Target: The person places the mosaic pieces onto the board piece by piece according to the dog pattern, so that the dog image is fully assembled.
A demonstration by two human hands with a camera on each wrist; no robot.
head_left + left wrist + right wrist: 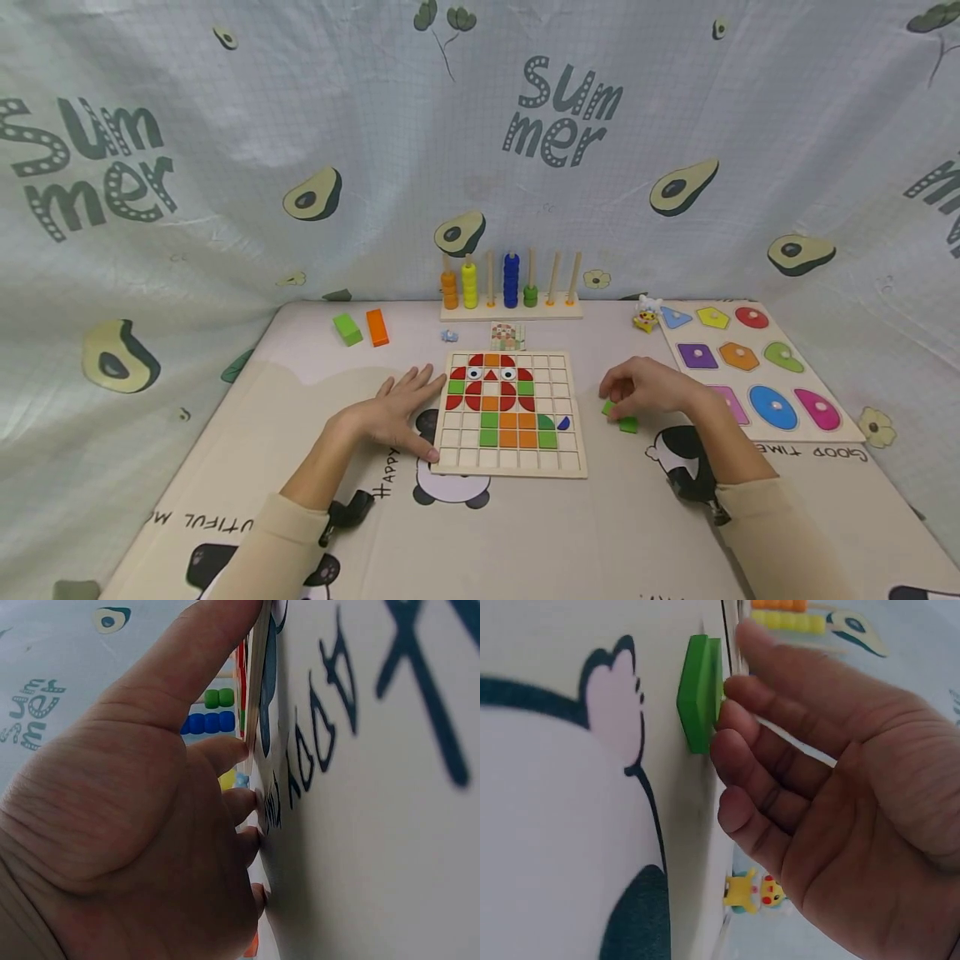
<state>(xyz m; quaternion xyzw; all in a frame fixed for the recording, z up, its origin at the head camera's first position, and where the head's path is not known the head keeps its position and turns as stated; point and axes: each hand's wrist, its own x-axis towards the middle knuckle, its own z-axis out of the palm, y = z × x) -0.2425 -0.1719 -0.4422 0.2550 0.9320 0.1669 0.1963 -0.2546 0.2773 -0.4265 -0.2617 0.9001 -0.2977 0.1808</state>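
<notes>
A square wooden grid board (457,461) lies on the table with red, orange, green and white tiles forming an owl-like picture. My left hand (397,414) lies along its left edge, fingers spread and straight, thumb at the lower left corner. To the right of the board, my right hand (651,388) has its fingers curled and pinches a green tile (608,407) between thumb and fingertips. Another green tile (628,425) lies on the table just under that hand; the right wrist view shows this green tile (696,694) close up. A small blue piece (563,423) sits on the board's right side.
Behind the board stand a bead-peg stand (512,312) and a small picture card (507,336). A shape puzzle board (708,407) lies at the right, with a small yellow figure (646,315) by its corner. Green block (347,329) and orange block (377,327) lie at back left.
</notes>
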